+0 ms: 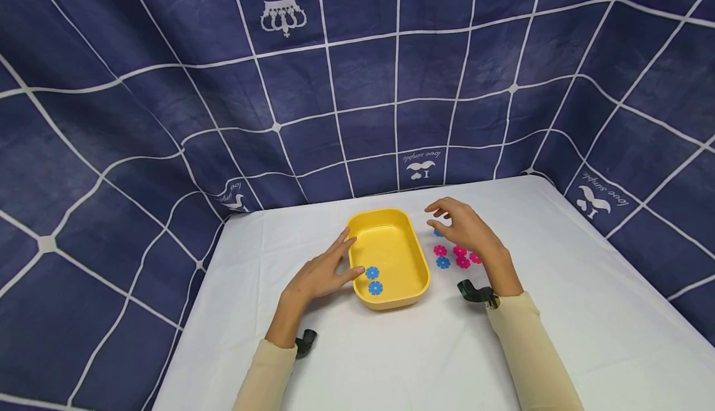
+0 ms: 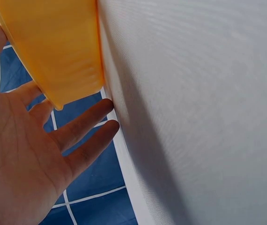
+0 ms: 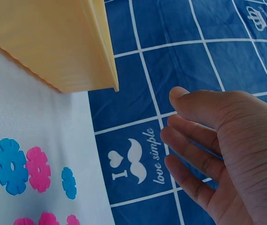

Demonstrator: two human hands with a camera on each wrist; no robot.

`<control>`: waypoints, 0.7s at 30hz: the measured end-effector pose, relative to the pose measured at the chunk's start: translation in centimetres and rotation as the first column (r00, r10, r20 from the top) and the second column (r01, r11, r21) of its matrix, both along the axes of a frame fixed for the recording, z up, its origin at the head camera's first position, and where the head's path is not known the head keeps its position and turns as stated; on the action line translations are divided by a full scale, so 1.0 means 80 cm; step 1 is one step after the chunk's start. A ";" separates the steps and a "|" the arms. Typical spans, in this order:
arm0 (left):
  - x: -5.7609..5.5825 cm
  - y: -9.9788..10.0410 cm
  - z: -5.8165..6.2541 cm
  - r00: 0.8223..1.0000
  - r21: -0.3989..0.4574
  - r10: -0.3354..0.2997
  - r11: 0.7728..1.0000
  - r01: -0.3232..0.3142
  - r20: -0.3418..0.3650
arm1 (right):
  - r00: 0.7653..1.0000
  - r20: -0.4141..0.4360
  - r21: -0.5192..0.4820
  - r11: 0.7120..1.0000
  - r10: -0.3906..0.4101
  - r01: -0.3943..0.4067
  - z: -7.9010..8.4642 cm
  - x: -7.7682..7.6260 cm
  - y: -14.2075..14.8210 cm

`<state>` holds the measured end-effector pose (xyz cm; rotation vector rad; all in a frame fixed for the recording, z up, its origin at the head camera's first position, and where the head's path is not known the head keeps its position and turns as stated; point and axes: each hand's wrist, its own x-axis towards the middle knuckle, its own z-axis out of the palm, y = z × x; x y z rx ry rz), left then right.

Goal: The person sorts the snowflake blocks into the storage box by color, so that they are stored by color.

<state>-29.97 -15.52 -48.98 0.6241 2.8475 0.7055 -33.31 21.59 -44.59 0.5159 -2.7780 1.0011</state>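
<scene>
A yellow tray stands on the white table with two blue snowflake discs lying inside near its front left. My left hand rests on the tray's left side, fingers spread along the rim; the left wrist view shows the palm beside the outer wall. To the right of the tray, my right hand hovers over the table, fingers slightly bent and nothing between them. Below and near it lie several pink snowflake discs and a blue snowflake disc; another blue disc is partly hidden by the hand in the head view.
A white cloth covers the table. Behind it and at both sides hangs a dark blue curtain with white grid lines. Each wrist wears a black camera mount.
</scene>
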 end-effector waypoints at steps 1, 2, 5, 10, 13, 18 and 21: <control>0.000 0.000 0.000 1.000 0.002 0.000 1.000 0.000 -0.001 | 1.000 -0.001 0.001 1.000 -0.002 0.002 0.000 0.000 0.000; 0.000 0.000 0.000 1.000 0.004 0.001 1.000 -0.001 -0.001 | 1.000 -0.002 0.000 1.000 -0.002 0.002 -0.001 0.000 0.001; 0.000 0.000 -0.001 1.000 0.009 0.003 1.000 -0.003 0.000 | 1.000 0.002 -0.001 1.000 0.001 -0.001 -0.002 -0.002 0.002; 0.002 -0.001 -0.001 1.000 0.014 -0.002 1.000 0.001 0.005 | 1.000 0.014 0.003 1.000 0.005 -0.005 -0.005 -0.003 0.002; 0.002 -0.001 0.000 1.000 0.015 -0.005 1.000 0.005 0.002 | 1.000 0.010 0.003 1.000 0.003 -0.003 -0.005 -0.004 0.002; 0.001 0.000 0.001 1.000 0.011 -0.007 1.000 0.007 0.003 | 1.000 0.008 0.001 1.000 -0.001 0.001 -0.006 -0.004 0.002; 0.001 -0.001 0.002 1.000 0.013 -0.008 1.000 0.008 0.004 | 1.000 0.012 0.003 1.000 -0.001 0.001 -0.006 -0.004 0.003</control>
